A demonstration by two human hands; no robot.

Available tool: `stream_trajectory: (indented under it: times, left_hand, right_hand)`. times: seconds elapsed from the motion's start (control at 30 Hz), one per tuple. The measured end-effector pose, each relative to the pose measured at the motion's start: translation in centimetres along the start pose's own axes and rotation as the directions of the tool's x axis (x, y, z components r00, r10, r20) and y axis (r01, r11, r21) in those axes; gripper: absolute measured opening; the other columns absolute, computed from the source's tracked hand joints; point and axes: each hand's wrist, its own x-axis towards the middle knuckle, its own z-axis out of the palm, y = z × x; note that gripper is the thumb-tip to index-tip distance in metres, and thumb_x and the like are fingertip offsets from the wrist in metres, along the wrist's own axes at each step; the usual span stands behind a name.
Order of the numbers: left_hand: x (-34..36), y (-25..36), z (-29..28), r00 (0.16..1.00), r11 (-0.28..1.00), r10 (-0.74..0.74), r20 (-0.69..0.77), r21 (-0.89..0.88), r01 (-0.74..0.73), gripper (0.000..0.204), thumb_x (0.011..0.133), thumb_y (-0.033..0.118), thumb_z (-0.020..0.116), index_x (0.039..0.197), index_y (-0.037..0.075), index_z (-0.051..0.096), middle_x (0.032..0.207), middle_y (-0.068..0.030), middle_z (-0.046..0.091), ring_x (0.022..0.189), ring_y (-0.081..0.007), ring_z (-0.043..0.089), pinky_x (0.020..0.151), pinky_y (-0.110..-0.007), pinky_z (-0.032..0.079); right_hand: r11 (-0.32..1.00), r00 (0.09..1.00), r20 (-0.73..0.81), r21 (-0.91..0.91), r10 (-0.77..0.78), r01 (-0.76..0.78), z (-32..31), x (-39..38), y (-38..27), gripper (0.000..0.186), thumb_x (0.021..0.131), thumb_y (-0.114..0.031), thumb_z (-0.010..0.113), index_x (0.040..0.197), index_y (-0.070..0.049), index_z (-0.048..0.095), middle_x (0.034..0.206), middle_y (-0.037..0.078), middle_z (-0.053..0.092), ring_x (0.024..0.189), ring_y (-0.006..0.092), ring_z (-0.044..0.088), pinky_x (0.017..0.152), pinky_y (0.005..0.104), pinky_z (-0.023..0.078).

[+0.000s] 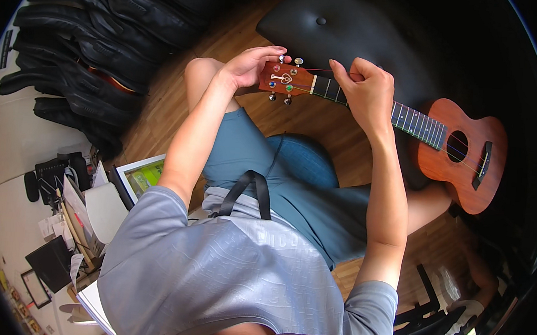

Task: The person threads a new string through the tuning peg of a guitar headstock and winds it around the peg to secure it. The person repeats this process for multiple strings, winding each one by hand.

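A small reddish-brown ukulele (425, 151) lies across my knees, its body to the right and its headstock (299, 77) to the left. At the headstock's far edge, my left hand (248, 68) grips a silver tuning peg (281, 59) with its fingertips. Other tuning pegs stick out on both sides of the headstock. Over the dark fretboard (418, 123), my right hand (371, 91) is closed, thumb against the curled fingers. A thin reddish string (317, 69) runs from the headstock to that hand, apart from the neck. Other strings lie along the fretboard.
Beyond the ukulele stands a black padded seat (347, 23). Black instrument bags (97, 37) are piled at the far left. A blue round stool (306, 161) sits between my legs. Papers and a framed picture (140, 177) are at the left. Another person's arm (482, 276) shows at the right.
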Motion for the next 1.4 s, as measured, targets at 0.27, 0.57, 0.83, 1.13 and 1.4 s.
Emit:
stream_trajectory:
  times: [0.27,0.57,0.83,1.13,1.4]
  left_hand:
    - [1.1,-0.8,-1.4,0.992,0.988,0.122,0.037,0.091,-0.125,0.027,0.096,0.019,0.075,0.118,0.009,0.063,0.112,-0.004,0.069,0.102,-0.0145,0.068,0.09,-0.037,0.058]
    - [1.4,0.2,0.9,0.901,0.614,0.402,-0.16,0.777,-0.136,0.037,0.084,0.023,0.087,0.109,0.005,0.067,0.091,-0.0022,0.073,0.085,-0.0077,0.068,0.066,-0.023,0.051]
    - [0.0,0.1,-0.2,0.992,0.99,0.115,0.054,0.078,-0.119,0.025,0.102,0.026,0.066,0.121,0.01,0.063,0.114,-0.0082,0.072,0.105,-0.0184,0.069,0.09,-0.041,0.059]
    - [1.0,-0.2,-1.5,0.994,0.978,0.109,0.021,0.178,-0.111,0.028,0.095,0.02,0.077,0.118,0.011,0.064,0.11,-0.0036,0.07,0.102,-0.0144,0.068,0.09,-0.036,0.059]
    - [1.0,1.0,1.5,0.935,0.665,0.33,-0.134,0.735,-0.129,0.031,0.089,0.023,0.081,0.11,0.005,0.066,0.09,-0.0036,0.074,0.078,-0.0099,0.069,0.062,-0.025,0.052]
  right_hand:
    - [1.0,1.0,0.001,-0.004,-0.009,0.009,0.2,0.0,0.1,0.052,0.086,-0.03,0.081,0.06,-0.003,0.046,0.05,0.01,0.042,0.048,0.0289,0.04,0.054,0.0393,0.041]
    - [1.0,1.0,0.021,-0.016,0.008,-0.007,0.3,-0.1,-0.1,0.052,0.087,-0.031,0.081,0.06,-0.003,0.046,0.051,0.01,0.043,0.049,0.0288,0.041,0.053,0.0398,0.041]
    - [1.0,1.0,-0.003,-0.003,-0.002,0.002,0.1,0.0,0.1,0.051,0.087,-0.031,0.081,0.06,-0.003,0.047,0.051,0.009,0.044,0.048,0.0292,0.041,0.054,0.0393,0.042]
    - [1.0,1.0,0.004,0.002,0.005,-0.005,0.0,-0.1,-0.2,0.05,0.087,-0.031,0.081,0.06,-0.003,0.048,0.051,0.008,0.044,0.048,0.0284,0.042,0.052,0.0391,0.041]
    - [1.0,1.0,0.008,-0.01,0.01,-0.01,0.1,-0.1,-0.1,0.05,0.087,-0.03,0.081,0.06,-0.003,0.048,0.05,0.009,0.045,0.048,0.0289,0.042,0.053,0.0395,0.042]
